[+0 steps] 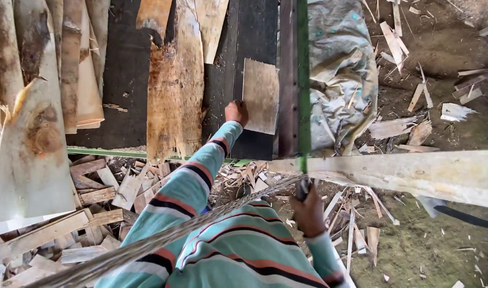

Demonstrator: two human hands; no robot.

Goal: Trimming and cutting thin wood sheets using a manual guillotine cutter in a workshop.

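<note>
Left hand point(236, 112), arm stretched out in a striped sleeve point(201, 176), grips the lower left corner of a thin square sheet of wood point(261, 96), which lies flat on the dark desk point(126, 80) just beside a long rough strip of veneer point(176, 90). Right hand point(309, 213), low and near the body, is closed around a dark handle point(304, 188) at the end of a long grey blade point(148, 245). Wood scraps point(110, 192) litter the ground below the desk edge.
</note>
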